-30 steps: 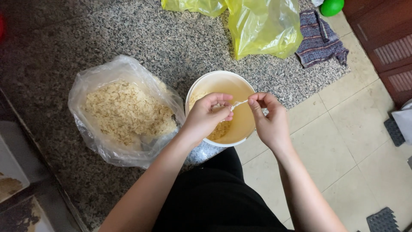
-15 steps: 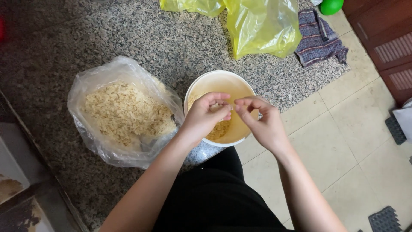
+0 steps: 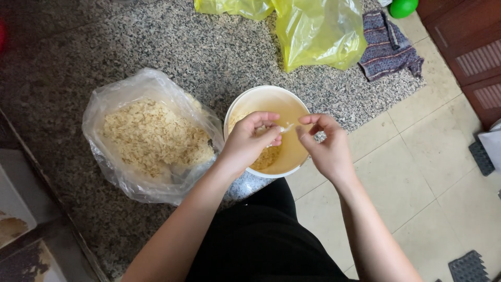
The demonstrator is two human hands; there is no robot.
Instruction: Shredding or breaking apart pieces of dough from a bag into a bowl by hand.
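My left hand point(image 3: 249, 142) and my right hand point(image 3: 324, 147) hover over a cream-coloured round bowl point(image 3: 271, 99) at the edge of a speckled granite counter point(image 3: 172, 47). My left hand pinches a small pale sprout-like piece point(image 3: 285, 127) between thumb and fingers. The fingertips of my right hand are curled together a little to its right, apart from the piece. A heap of similar pale pieces point(image 3: 266, 156) lies inside the bowl, partly hidden by my left hand.
A clear plastic bag point(image 3: 148, 138) full of the same pale pieces sits left of the bowl. A yellow plastic bag point(image 3: 315, 31), a folded dark cloth point(image 3: 389, 47) and a green ball point(image 3: 403, 7) lie at the back. Tiled floor point(image 3: 417, 177) is on the right.
One second ago both hands held the piece between them. Now my right hand has pulled away to the right and the piece stays in my left hand.
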